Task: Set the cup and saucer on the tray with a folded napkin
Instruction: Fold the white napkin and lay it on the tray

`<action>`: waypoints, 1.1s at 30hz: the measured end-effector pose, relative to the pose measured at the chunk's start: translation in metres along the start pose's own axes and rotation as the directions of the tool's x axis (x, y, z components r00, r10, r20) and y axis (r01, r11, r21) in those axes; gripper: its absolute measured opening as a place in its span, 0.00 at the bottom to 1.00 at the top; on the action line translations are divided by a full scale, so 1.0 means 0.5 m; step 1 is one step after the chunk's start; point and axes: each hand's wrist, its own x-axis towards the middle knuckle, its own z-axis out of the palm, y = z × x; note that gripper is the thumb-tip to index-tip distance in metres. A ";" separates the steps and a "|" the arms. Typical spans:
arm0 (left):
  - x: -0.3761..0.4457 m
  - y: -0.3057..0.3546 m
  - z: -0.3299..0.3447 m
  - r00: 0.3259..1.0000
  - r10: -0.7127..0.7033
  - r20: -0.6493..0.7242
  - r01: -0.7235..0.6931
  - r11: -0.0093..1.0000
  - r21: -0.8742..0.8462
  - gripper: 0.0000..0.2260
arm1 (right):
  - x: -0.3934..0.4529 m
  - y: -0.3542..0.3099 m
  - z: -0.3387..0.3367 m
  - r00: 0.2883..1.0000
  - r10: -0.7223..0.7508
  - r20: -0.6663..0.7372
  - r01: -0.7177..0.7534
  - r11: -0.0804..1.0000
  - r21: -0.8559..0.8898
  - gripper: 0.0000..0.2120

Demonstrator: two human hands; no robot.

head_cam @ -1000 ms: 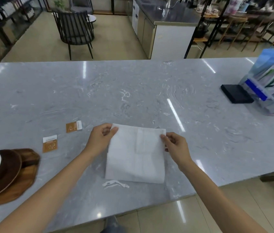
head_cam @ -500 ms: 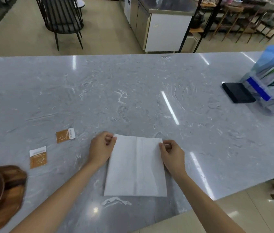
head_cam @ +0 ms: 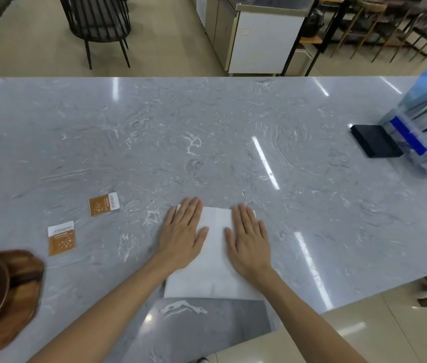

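I had the white napkin (head_cam: 213,260) flat on the grey marble counter (head_cam: 207,142), near its front edge. My left hand (head_cam: 182,235) and right hand (head_cam: 249,239) both lay palm-down on it, fingers straight, gripping nothing. The wooden tray (head_cam: 24,281) sat at far left, two orange packets (head_cam: 61,238) between.

Both hands flat on white napkin (head_cam: 213,260) on grey marble desk (head_cam: 207,142): left hand (head_cam: 182,235) on its left part, right hand (head_cam: 249,239) on right part. Two orange sachets (head_cam: 61,238) left of left hand; wooden tray (head_cam: 27,279) further left, at frame edge.
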 end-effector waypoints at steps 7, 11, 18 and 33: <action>-0.001 -0.009 0.008 1.000 0.011 0.013 -0.011 1.000 -0.006 0.31 | 0.010 0.036 0.008 1.000 -0.010 0.023 0.011 0.999 -0.048 0.32; -0.018 -0.013 -0.010 0.999 0.010 -0.048 -0.015 0.995 -0.098 0.29 | -0.008 0.042 -0.004 0.998 -0.056 -0.003 0.056 0.998 0.041 0.30; -0.171 0.027 0.003 0.952 0.305 -0.017 -0.304 0.941 -0.149 0.26 | -0.203 0.088 0.003 0.964 -0.266 0.029 0.266 0.964 0.006 0.28; -0.332 0.040 -0.020 0.937 0.330 0.110 -0.323 0.943 -0.083 0.28 | -0.404 0.079 0.013 0.912 -0.409 0.038 0.408 0.913 0.028 0.35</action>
